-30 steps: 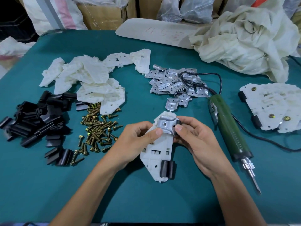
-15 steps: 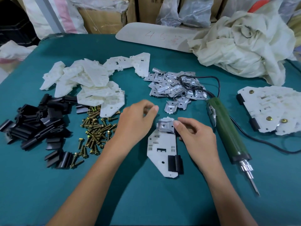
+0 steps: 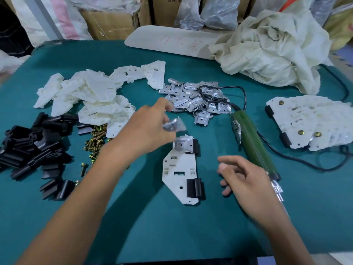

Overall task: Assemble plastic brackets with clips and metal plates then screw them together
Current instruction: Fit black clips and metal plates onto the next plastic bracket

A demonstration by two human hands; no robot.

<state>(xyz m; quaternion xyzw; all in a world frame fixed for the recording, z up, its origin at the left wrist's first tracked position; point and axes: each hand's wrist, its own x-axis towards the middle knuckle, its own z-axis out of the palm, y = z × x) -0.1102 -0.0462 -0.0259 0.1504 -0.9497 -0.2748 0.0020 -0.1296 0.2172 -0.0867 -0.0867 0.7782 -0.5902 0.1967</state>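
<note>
1. A single camera, worn on the person's head, sits above the table's [image 3: 57, 217] near edge and faces forward and down.
2. It is close: left hand [image 3: 150, 129] and right hand [image 3: 242, 178] sit mid-frame; the far edge lies near the top.

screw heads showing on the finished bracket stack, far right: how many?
3 screw heads on the finished bracket stack: one at its far left corner, two close together by its near edge. Overlapping brackets may hide more.
</note>
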